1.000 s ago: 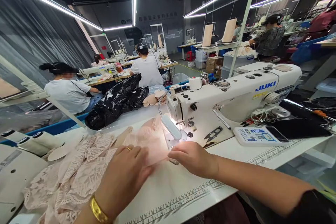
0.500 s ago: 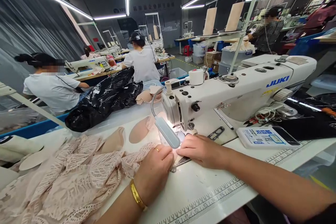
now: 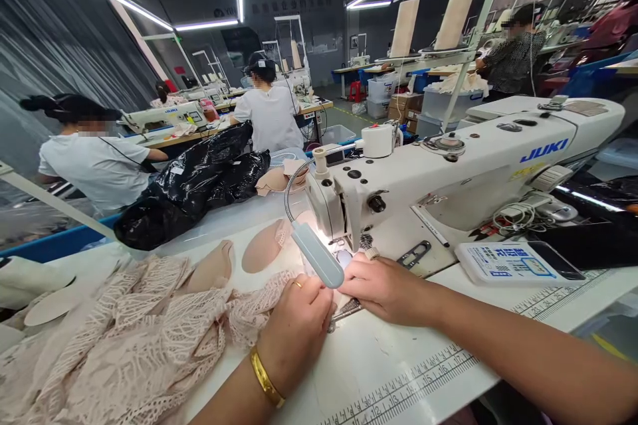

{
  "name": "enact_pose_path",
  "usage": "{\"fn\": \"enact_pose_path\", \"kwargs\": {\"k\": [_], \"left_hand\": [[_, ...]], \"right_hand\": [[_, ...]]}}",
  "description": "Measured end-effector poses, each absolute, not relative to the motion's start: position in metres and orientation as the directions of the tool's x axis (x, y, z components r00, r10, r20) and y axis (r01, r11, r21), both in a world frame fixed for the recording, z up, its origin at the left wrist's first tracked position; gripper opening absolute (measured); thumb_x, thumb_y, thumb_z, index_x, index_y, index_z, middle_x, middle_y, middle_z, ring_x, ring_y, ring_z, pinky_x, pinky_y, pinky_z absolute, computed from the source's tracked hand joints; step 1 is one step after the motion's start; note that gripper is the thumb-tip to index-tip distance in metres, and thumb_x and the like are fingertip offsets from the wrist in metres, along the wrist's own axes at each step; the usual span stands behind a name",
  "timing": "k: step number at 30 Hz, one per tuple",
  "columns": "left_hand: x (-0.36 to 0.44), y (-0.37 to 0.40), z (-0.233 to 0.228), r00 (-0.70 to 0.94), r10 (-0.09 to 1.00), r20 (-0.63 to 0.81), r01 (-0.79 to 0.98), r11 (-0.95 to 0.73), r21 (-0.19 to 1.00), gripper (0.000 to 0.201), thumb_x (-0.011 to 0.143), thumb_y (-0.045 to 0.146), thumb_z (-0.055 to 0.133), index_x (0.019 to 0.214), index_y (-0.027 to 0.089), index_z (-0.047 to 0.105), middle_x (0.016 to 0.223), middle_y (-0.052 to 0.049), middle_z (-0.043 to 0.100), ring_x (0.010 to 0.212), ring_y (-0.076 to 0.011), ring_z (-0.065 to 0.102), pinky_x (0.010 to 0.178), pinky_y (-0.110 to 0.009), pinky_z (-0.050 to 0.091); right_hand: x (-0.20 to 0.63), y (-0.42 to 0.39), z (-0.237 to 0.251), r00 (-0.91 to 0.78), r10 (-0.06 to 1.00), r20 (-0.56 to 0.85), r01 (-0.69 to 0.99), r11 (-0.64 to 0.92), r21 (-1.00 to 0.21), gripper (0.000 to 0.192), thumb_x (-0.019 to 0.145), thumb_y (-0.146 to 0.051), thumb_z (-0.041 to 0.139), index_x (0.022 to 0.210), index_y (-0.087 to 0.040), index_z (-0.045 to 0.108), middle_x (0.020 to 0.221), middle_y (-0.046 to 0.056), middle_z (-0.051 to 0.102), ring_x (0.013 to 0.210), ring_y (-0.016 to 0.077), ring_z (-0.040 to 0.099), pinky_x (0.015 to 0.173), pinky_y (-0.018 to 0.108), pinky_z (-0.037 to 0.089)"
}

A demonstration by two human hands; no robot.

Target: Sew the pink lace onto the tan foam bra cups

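A white JUKI sewing machine (image 3: 448,172) stands on the white table (image 3: 399,372). My left hand (image 3: 296,329), with a ring and a gold bangle, presses the end of the pink lace fabric (image 3: 129,339) just before the needle area. My right hand (image 3: 386,289) lies flat beside it, fingers on the fabric under the presser foot. A small gooseneck lamp (image 3: 316,254) hangs over both hands and hides the needle. Two beige bra cups (image 3: 264,246) lie behind the lace.
Thread snips (image 3: 413,254) and a control panel (image 3: 503,262) sit on the machine bed to the right. A black plastic bag (image 3: 199,186) lies at the table's back. Other people sew at machines behind; a printed ruler (image 3: 413,385) runs along the table's front.
Both hands slid the lace's end to the right, up to the needle area. My left hand went from flat on the cloth to curled at its edge. The view moved closer.
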State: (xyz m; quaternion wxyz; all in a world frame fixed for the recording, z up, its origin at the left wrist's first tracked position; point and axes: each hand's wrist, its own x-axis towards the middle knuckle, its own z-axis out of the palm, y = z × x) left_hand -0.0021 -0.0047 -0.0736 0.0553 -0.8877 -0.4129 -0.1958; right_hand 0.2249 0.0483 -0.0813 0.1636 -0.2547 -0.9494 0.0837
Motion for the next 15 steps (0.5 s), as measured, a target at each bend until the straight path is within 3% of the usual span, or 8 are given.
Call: {"fn": "enact_pose_path", "kwargs": {"k": [7, 15], "left_hand": [[-0.0004, -0.0043, -0.0789, 0.583, 0.694, 0.421, 0.735, -0.672, 0.091, 0.023, 0.099, 0.009, 0.047, 0.083, 0.018, 0.060, 0.084, -0.006, 0.067, 0.074, -0.0236, 0.057, 0.068, -0.038, 0.051], [-0.0017, 0.0023, -0.0834, 0.597, 0.611, 0.520, 0.689, -0.722, 0.057, 0.023, 0.101, 0.013, 0.045, 0.087, 0.018, 0.062, 0.086, -0.008, 0.070, 0.084, -0.0256, 0.065, 0.073, -0.039, 0.055]], "right_hand": [[0.2231, 0.0480, -0.0806, -0.818, 0.520, 0.246, 0.477, 0.852, -0.215, 0.028, 0.092, -0.004, 0.047, 0.102, -0.017, 0.070, 0.092, 0.006, 0.062, 0.084, 0.0200, 0.050, 0.068, 0.029, 0.037], [0.2232, 0.0476, -0.0852, -0.798, 0.540, 0.268, 0.488, 0.840, -0.239, 0.022, 0.086, -0.001, 0.049, 0.088, -0.018, 0.063, 0.091, 0.005, 0.062, 0.083, 0.0192, 0.050, 0.070, 0.029, 0.038]]}}
